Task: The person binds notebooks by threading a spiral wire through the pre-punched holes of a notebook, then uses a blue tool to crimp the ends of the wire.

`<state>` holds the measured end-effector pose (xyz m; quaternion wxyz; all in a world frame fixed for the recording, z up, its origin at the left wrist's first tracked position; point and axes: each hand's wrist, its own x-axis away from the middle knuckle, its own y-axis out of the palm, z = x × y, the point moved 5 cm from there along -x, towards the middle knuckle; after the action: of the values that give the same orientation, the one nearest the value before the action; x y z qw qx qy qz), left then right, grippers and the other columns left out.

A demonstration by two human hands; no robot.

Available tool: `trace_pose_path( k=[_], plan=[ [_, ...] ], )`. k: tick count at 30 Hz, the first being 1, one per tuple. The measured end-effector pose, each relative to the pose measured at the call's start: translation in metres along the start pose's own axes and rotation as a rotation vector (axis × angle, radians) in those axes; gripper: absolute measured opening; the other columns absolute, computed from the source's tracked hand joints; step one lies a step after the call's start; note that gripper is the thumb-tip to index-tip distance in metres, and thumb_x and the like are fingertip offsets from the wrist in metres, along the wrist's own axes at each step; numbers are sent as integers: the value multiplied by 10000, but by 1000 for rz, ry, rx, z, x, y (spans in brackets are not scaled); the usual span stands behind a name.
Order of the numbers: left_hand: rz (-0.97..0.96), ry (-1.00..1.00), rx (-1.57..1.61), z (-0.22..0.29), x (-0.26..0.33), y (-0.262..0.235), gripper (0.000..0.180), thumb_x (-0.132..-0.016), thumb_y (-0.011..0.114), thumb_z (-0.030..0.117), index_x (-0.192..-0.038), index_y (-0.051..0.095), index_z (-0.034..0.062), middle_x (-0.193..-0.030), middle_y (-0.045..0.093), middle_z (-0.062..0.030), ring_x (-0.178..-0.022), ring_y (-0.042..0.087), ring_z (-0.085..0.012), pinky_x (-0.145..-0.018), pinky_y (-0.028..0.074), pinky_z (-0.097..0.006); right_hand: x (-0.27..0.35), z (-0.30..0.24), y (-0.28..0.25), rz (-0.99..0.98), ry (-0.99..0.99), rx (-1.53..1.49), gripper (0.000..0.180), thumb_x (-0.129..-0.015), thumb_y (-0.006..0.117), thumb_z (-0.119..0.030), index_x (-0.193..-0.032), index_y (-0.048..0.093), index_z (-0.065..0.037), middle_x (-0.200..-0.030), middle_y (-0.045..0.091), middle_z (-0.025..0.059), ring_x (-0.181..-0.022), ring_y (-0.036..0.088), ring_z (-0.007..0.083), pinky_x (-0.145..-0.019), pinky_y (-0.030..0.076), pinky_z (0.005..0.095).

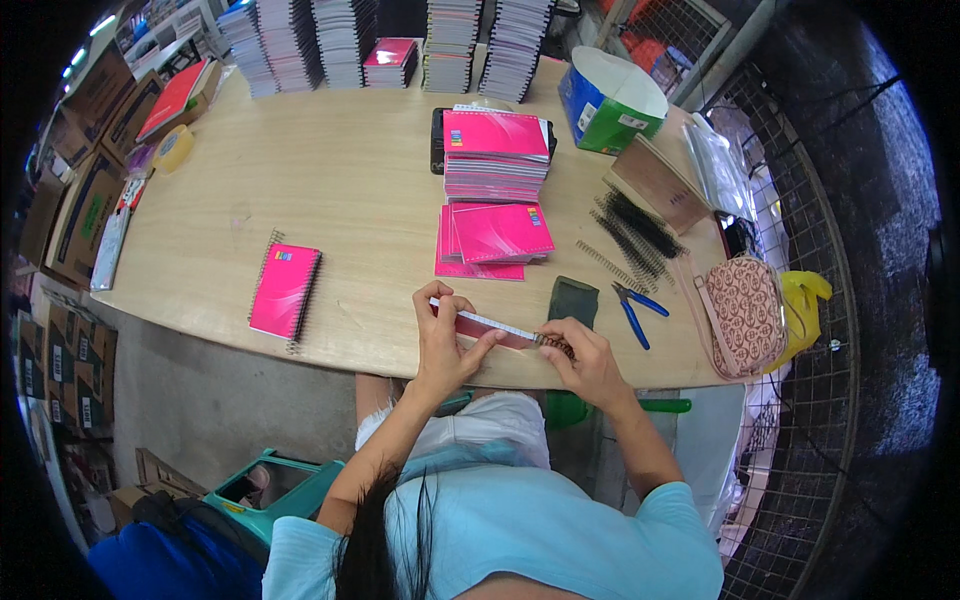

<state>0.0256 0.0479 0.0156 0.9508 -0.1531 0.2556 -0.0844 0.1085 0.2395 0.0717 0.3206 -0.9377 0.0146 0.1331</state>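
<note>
Near the table's front edge, my left hand (445, 338) grips a small notebook (492, 328) tilted up on edge, fingers over its top and thumb along its side. My right hand (585, 362) is closed on a dark spiral binding coil (553, 345) at the notebook's right end. How far the coil is threaded through the holes cannot be made out. Just beyond lies a dark green pad (574, 303). A pink coil-bound notebook (285, 292) lies at the left. Pink notebooks (505, 232) without coils are stacked ahead of my hands.
Blue-handled pliers (636, 312) lie at the right, beside a pile of loose coils (636, 232) and a wooden box (660, 185). A patterned bag (742, 318) sits at the right edge. Tall stacks of bound notebooks (340, 42) line the back; a tape roll (174, 149) lies at the far left.
</note>
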Motion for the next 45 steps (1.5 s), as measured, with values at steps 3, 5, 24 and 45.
trace_pose_path(
  k=[3,5,24,45],
  plan=[
    [-19,21,-16,-1,1,2,514,-699,898,193,-1020,522,50,-1193,364,-184,-1091,440,-311,-882,460,-381,-1,-4,3,20,14,50,250,-886,693,-118,-1106,647,-9,-937,649,151,-812,645,346,-726,524,430],
    [-35,40,-20,0,2,3,510,-701,900,196,-1011,522,51,-1200,360,-183,-1100,435,-309,-870,464,-386,-2,-3,5,21,-28,160,263,-882,695,-124,-1119,652,-17,-954,654,143,-831,636,337,-730,521,424],
    [-14,37,30,3,11,8,537,-694,914,236,-1014,535,29,-1222,377,-226,-1136,433,-364,-888,440,-439,4,-19,14,186,-25,288,162,-816,761,-110,-901,665,-12,-817,648,101,-788,642,305,-681,510,391],
    [-20,73,-24,10,11,11,510,-666,925,186,-981,552,38,-1230,363,-207,-1142,411,-348,-882,433,-425,7,-24,10,290,-23,340,105,-848,724,-144,-900,672,-69,-844,634,51,-856,633,266,-722,503,372]
  ],
)
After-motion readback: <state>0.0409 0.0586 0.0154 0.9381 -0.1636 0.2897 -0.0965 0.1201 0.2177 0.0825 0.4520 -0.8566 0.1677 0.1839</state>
